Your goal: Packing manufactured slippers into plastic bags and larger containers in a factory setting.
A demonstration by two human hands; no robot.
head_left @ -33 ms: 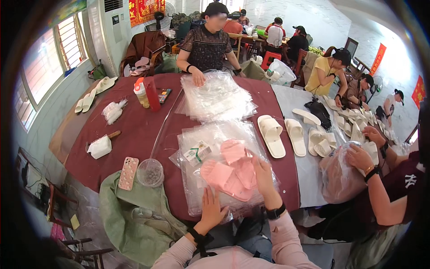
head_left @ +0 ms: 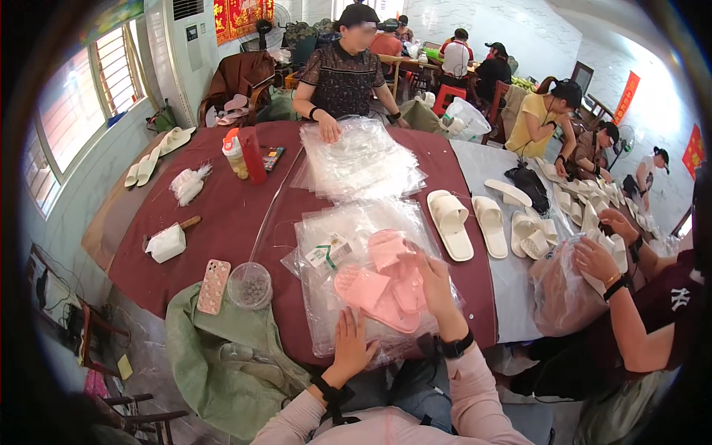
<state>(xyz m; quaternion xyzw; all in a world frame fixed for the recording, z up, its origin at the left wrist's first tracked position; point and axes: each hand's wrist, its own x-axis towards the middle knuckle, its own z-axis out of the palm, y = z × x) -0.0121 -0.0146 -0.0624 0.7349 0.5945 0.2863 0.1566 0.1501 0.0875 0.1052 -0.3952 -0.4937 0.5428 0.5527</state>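
Flat and slightly spread, the left hand rests at the near edge of the clear bags, gripping nothing visible. Pink slippers lie around the bags' middle — on top or inside one, I can't tell. They look light, soft and bendy, probably best held by the soles' sides; the bags look slippery. Over the bags' right side, the right hand meets the slippers — pinching or merely touching, unclear.

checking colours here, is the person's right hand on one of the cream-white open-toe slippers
No, the right hand is at the pink open-toe slippers, and the cream-white slippers lie apart from it.
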